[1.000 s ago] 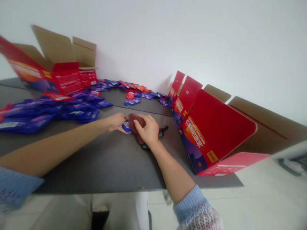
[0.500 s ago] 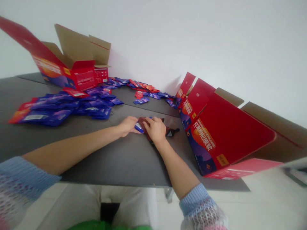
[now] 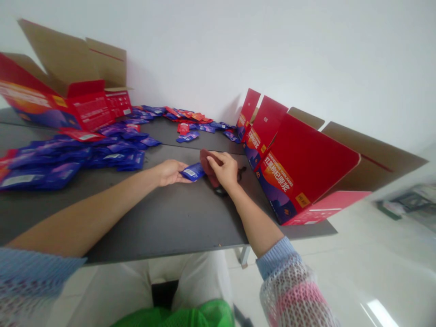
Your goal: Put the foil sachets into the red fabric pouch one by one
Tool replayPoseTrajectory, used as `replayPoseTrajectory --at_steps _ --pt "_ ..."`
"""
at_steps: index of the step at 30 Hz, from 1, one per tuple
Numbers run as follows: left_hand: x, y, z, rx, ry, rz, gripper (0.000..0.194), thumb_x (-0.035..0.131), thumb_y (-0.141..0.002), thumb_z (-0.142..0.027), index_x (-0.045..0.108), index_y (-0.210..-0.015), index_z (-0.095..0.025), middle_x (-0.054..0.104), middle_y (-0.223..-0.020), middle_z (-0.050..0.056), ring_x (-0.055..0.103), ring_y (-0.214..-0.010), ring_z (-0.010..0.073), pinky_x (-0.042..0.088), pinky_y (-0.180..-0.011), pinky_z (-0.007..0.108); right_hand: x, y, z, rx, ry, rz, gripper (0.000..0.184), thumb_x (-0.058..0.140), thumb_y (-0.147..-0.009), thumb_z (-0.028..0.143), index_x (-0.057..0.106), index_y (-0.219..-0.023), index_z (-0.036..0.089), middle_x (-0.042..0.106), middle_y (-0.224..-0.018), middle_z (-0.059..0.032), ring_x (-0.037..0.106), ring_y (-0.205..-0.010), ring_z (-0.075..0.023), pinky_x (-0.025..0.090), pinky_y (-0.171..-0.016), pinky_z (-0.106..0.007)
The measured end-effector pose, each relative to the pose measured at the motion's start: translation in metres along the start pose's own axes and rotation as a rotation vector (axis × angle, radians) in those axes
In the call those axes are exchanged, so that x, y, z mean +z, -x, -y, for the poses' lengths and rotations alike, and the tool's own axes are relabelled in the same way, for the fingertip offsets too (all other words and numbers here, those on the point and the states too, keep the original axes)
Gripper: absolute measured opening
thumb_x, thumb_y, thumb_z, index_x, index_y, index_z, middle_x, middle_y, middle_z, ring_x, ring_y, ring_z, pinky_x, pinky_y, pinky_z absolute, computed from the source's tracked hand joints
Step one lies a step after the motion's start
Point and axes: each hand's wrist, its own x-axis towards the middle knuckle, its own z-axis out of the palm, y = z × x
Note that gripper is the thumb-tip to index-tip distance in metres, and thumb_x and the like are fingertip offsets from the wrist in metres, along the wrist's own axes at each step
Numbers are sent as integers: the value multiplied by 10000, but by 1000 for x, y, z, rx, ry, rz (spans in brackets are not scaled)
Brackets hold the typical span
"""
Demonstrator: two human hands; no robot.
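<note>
The grey surface point(image 3: 163, 222) spreads before me. On my right stands an open red carton point(image 3: 282, 177); another open carton point(image 3: 91, 109) stands far left, a heap of blue and red sachets point(image 3: 78, 154) lying before it. Between them, over the surface, my right hand point(image 3: 225, 169) is nearly closed, thumb and fingers pinching a brown piece point(image 3: 207, 162), whose long axis slants from upper left down toward me and rightward. My left hand point(image 3: 172, 172) is partly curled, fingers beneath, gripping one blue sachet point(image 3: 194, 172) by its left end; its long axis runs roughly sideways, the far end pointing right, at the brown piece.
</note>
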Motion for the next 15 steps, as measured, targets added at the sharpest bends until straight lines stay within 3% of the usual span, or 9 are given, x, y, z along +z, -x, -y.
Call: replayPoseTrajectory --at_steps 3,5,10,15 --pt "-5 -3 2 -4 -6 59 254 457 -877 -13 699 -858 -86 773 -843 150 752 -750 223 640 -805 380 5 2 12 -148 -50 198 333 563 -987 439 725 -1241 297 738 -1100 4 652 -1020 -129 461 -901 -213" --pt "-8 -5 2 -6 3 102 246 479 -857 -3 710 -895 -79 777 -843 150 756 -749 229 638 -801 382 10 2 16 -176 -39 288 308 605 -962 451 739 -1211 328 739 -1074 13 655 -999 -137 468 -884 -226" --pt "-9 -6 1 -9 79 105 195 515 -889 -31 703 -937 -47 775 -880 190 768 -804 261 624 -855 444 15 -4 6 -10 116 246 327 610 -945 481 739 -1213 345 733 -1041 -21 663 -958 -195 489 -795 -283" --pt "-7 -2 -2 -42 53 120 172 556 -898 -26 713 -968 -37 779 -940 190 770 -845 245 621 -889 405 9 -9 -14 127 235 198 305 621 -933 446 752 -1187 339 728 -1057 -49 669 -955 -225 488 -758 -303"
